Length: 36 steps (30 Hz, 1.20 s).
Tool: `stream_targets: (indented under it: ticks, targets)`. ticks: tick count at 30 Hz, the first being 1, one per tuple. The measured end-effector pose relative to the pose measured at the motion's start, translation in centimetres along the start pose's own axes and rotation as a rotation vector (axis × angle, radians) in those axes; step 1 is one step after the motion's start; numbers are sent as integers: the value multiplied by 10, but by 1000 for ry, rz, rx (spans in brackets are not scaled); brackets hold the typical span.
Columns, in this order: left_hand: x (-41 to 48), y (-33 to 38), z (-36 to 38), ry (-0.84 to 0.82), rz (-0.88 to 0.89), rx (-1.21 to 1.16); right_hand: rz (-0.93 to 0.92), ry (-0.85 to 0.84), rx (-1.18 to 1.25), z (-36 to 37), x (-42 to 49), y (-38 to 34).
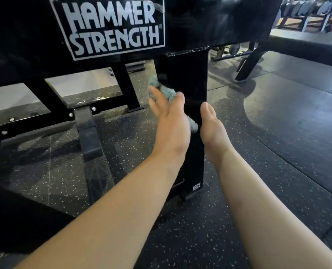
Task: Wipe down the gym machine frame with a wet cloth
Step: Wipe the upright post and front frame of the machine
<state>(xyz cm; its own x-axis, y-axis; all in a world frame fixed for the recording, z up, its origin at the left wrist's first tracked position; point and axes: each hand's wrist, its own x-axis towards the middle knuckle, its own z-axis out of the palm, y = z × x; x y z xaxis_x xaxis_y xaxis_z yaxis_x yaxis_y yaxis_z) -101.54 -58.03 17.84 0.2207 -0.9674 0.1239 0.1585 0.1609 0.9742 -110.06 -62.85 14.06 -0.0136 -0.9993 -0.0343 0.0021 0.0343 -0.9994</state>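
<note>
A black gym machine frame fills the upper left, with a white "Hammer Strength" label (110,26) on its broad beam. A black upright post (188,74) drops from the beam to the floor. My left hand (171,121) presses a grey-green cloth (167,92) against the post's left face, with the fingers wrapped around the post's edge. The cloth shows above my fingers and again below my palm. My right hand (212,129) rests on the post's right edge, fingers curled behind it and hidden.
Black speckled rubber floor (277,152) spreads to the right. Lower frame bars, bolts and a ribbed foot plate (91,144) lie at left. A padded bench edge (307,47) and racks with weights (312,14) stand at the far right.
</note>
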Motion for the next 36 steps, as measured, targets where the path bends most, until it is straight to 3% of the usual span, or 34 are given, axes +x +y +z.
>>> stream_targets:
  ticks: [2, 4, 7, 9, 11, 14, 16, 18, 21, 23, 27, 30, 36]
  targets:
    - [3, -18, 1, -3, 35, -22, 14, -16, 32, -1, 1, 1]
    - [5, -58, -7, -12, -39, -100, 11, -21, 22, -2, 1, 3]
    - [-6, -117, -17, -54, -418, -171, -9, -4, 23, -4, 3, 8]
    - [-7, -131, -21, -54, -569, -220, -21, 13, 24, -7, 2, 17]
    - [5, -131, -23, -64, -506, -334, 29, 64, -27, -12, -1, 32]
    - [26, -112, -28, -82, -211, -444, 81, 72, -51, -16, -10, 63]
    - [30, -123, -28, -81, -158, -412, 101, 91, 10, -14, -9, 72]
    - [21, -147, -25, -20, -263, -385, 86, 103, 38, -14, -2, 79]
    - [7, -185, -15, 126, -619, -270, 54, 106, 19, -16, 2, 89]
    - [-1, -193, -12, 155, -752, -251, 43, 67, 23, -19, 1, 98]
    - [5, -171, -11, 179, -506, -493, 21, 49, 49, -22, 2, 109]
    - [7, -157, -14, 141, -298, -529, 6, 81, 79, -21, 0, 112]
    - [0, -175, 0, 176, -590, -405, -7, 76, 91, -21, 1, 113]
